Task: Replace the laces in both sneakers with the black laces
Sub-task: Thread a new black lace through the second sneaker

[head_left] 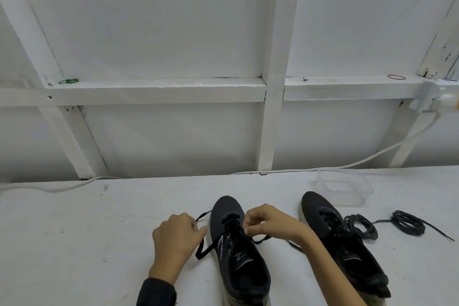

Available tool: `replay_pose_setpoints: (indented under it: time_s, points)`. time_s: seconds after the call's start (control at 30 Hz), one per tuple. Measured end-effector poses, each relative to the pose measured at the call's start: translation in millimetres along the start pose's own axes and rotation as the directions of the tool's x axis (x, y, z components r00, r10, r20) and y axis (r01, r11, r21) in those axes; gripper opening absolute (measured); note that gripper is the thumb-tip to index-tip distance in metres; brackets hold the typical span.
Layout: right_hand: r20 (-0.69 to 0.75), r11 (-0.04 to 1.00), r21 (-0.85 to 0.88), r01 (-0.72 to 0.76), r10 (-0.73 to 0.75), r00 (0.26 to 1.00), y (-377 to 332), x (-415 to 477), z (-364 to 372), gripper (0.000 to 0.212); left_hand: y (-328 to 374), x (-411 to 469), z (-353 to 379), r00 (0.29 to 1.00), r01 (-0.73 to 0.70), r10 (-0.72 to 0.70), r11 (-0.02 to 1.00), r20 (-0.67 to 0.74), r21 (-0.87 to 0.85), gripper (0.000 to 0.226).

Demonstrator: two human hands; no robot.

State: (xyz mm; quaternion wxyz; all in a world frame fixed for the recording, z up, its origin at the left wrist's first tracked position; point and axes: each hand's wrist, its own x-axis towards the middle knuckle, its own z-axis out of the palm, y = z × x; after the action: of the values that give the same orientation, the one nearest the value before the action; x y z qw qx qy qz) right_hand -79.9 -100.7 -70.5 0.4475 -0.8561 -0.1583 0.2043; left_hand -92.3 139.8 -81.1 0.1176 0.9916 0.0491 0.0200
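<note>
Black lace [202,252] is pinched at the eyelets of the left-hand sneaker [227,208] by the right grip [268,223], its tail by the left grip [176,238]; it should be drawn flat and evenly.

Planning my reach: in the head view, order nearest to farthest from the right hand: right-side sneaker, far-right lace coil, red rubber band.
1. right-side sneaker, beside the right hand.
2. far-right lace coil, on the table.
3. red rubber band, on the beam.
</note>
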Motion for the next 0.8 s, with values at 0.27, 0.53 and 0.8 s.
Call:
replay_pose_setpoints:
  time_s: [0.27,0.53,0.8]
  points:
    - [0.036,0.987,0.158,-0.009,0.003,0.999,4,0,4,0.007,14,-14,11,0.953,-0.236,0.299,0.825,0.043,-0.514,0.016]
    - [-0.001,0.951,0.308,-0.025,0.027,1.0,10,-12,3,0.008,18,-14,18,0.933,-0.267,0.359,0.663,-0.016,-0.699,0.01]
    - [0.025,0.93,0.367,-0.037,0.029,0.999,20,-31,-2,0.004,-3,-10,11,0.939,-0.236,0.344,0.681,0.019,-0.693,0.014]
